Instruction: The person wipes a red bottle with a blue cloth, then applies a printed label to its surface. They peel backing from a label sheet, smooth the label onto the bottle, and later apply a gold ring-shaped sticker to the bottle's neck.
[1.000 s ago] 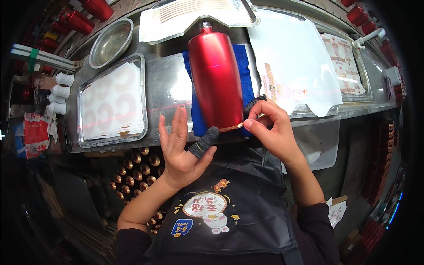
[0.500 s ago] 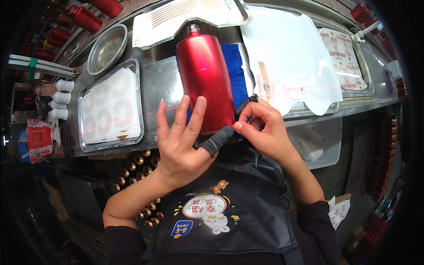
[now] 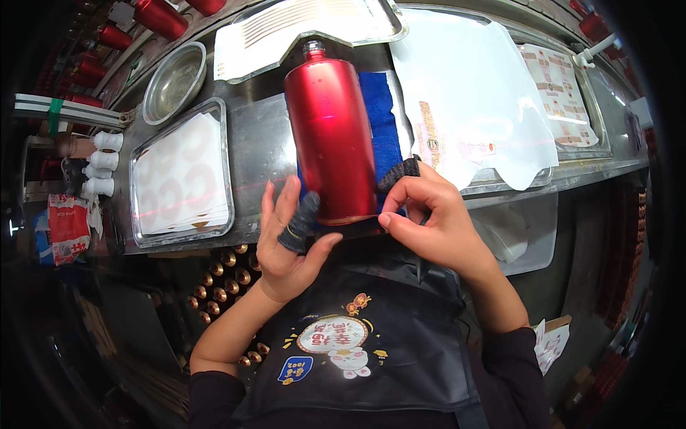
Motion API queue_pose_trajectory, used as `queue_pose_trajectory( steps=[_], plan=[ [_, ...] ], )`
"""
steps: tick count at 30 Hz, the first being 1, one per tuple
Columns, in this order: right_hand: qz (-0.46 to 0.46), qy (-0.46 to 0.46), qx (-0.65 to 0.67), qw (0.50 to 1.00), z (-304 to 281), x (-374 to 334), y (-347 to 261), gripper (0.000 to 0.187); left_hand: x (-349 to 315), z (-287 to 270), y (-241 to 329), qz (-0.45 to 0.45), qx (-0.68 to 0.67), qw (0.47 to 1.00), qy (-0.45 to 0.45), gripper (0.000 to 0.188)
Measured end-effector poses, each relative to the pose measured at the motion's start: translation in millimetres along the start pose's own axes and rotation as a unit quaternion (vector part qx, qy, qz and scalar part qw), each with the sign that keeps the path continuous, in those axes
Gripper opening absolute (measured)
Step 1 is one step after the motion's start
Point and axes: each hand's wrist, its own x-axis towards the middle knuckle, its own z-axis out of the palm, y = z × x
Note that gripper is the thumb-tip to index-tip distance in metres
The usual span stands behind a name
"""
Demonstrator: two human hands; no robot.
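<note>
While I follow along from afar through the head view, I see the red bottle (image 3: 332, 143) lying on its side on a blue cloth (image 3: 384, 118) on the metal bench (image 3: 254, 136), its neck pointing away from the person and its base at the near edge. What has just changed is the left hand (image 3: 286, 250): half a second ago its fingers lay across the lower part of the bottle, the covered one reaching toward the right thumb, and now it has drawn back to the left. Its fingers are spread well open and have hold of nothing, with the dark finger cover (image 3: 300, 225) just beside the bottle's lower left side (whether it touches there, I cannot tell). The right hand (image 3: 429, 214) has stayed at the right corner of the base, thumb and forefinger brought together almost tip to tip; I cannot tell whether something thin is pinched between them. For the work at the base, I judge that this leaves the near rim easier to see and reach, with the cloth as the bottle's main support. Left of it I see a tray (image 3: 229, 171) of white sheets (image 3: 179, 175).
</note>
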Motion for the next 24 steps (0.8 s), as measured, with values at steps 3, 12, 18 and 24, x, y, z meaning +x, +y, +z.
queue_pose_trajectory(
  steps=[3, 12, 18, 24],
  plan=[
    [-0.013, -0.012, -0.021, 1.0, -5.5, -2.3, -9.8, 0.01, -13.5, -3.0, -3.4, 0.026, 0.007, 0.999, -0.03, 0.05],
    [0.011, 0.012, -0.06, 0.998, -9.2, 1.1, -1.0, 0.009, -7.9, -2.4, -5.4, 0.071, 0.079, 0.993, -0.046, 0.04],
    [0.017, 0.008, -0.055, 0.998, -6.9, 1.5, 2.5, 0.01, 9.4, -8.4, -1.4, 0.139, 0.115, 0.982, -0.056, 0.042],
    [0.021, 0.001, -0.056, 0.998, -4.6, 4.4, 4.9, 0.01, 28.8, -6.7, 15.4, 0.175, 0.158, 0.97, -0.051, 0.04]
  ],
)
